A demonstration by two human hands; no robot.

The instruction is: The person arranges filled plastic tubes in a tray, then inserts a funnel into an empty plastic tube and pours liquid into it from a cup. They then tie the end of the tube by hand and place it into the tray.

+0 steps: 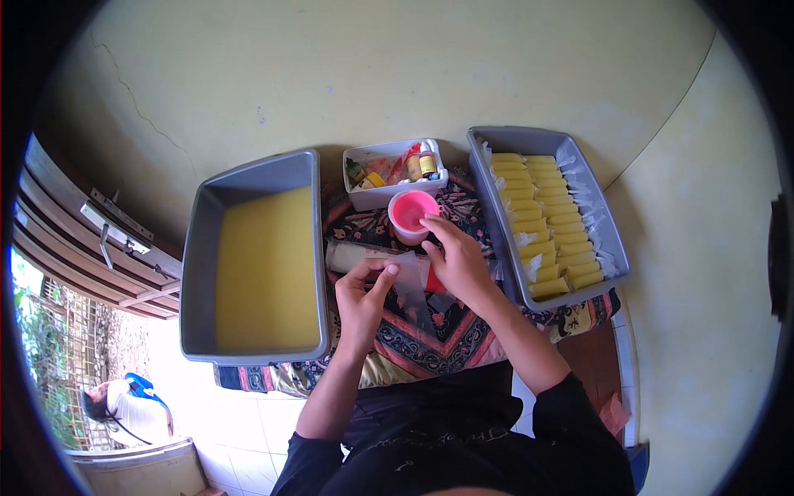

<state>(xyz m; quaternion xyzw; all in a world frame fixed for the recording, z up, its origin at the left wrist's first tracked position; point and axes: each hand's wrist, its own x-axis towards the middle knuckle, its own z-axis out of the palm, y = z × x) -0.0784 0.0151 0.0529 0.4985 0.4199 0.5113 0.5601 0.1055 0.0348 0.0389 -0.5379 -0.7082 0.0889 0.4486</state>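
My left hand [362, 298] and my right hand [455, 260] together hold a small clear plastic bag [409, 277] above a patterned cloth [430, 331]. The left thumb and forefinger pinch the bag's left edge; the right hand grips its right side. A pink cup [412, 212] stands just beyond my right fingertips, which almost touch its rim. A roll of clear plastic bags [347, 255] lies to the left of the bag, beside my left hand.
A grey tub [198, 248] on the left holds yellow liquid. A grey tray [488, 178] on the right holds several rows of filled yellow packets. A small white box [376, 197] with little bottles sits behind the cup. Another person is at the lower left, outside.
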